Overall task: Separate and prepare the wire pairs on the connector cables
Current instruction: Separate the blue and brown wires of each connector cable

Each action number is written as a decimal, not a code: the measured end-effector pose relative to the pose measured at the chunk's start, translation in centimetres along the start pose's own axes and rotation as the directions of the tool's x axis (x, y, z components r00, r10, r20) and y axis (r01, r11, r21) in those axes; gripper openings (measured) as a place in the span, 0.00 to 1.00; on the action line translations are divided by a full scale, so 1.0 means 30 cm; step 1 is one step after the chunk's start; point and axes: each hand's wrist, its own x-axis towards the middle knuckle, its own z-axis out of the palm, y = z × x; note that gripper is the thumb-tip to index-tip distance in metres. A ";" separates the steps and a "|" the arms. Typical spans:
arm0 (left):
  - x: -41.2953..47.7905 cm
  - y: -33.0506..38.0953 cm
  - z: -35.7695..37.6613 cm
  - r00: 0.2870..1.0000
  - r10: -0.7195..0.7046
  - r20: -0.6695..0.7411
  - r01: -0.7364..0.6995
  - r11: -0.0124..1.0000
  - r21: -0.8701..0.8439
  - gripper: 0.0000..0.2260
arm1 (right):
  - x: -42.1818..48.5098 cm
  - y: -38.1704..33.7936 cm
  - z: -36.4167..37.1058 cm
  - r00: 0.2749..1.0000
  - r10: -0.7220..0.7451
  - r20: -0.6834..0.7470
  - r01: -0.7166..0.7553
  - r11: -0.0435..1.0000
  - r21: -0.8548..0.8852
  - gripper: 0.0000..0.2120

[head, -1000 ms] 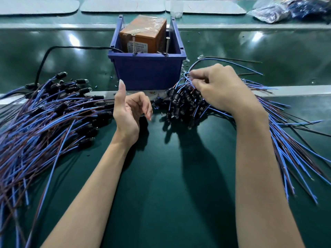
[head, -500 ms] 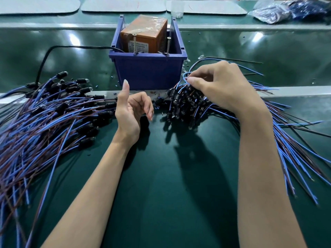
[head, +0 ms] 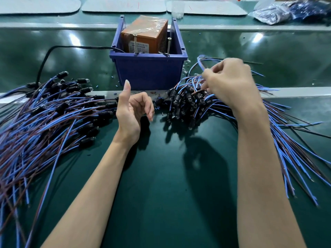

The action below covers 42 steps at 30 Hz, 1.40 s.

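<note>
1. Green matting point(head: 161, 176) covered the bench. At its far side a blue bin point(head: 148, 72) holding an orange box point(head: 145, 36) stood between two heaps of connector cables.
2. The right hand point(head: 231, 81) had drawn slightly back and to the right over the right heap point(head: 188, 101) compared with half a second earlier. Its fingertips pinched a blue wire point(head: 201, 62), whose loop now stood higher above the black connectors and showed blurred.
3. That suggested one cable was being teased out of the tangle so that a single pair could be isolated. No pair looked split apart yet.
4. The left hand point(head: 130, 111) had barely shifted. It hovered above the mat between the heaps, thumb raised and fingers loosely curled, holding nothing and probably waiting to take the freed cable.
5. The left heap point(head: 53, 111) lay fanned out as before. Whether its cables were already prepared could not be told.
</note>
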 end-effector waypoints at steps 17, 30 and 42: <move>0.000 -0.001 0.003 1.000 -0.004 -0.013 0.004 1.000 0.007 0.30 | 0.012 0.014 -0.021 0.906 0.022 -0.423 0.121 0.944 0.309 0.15; 0.011 -0.010 -0.004 1.000 -0.009 -0.008 0.009 1.000 -0.007 0.30 | 0.005 0.020 0.010 0.997 0.017 -0.078 0.002 0.973 0.230 0.15; 0.014 -0.020 0.033 0.991 0.053 -0.120 -0.018 0.962 0.272 0.25 | -0.044 -0.101 0.027 0.951 -0.246 -0.190 0.263 0.962 0.073 0.12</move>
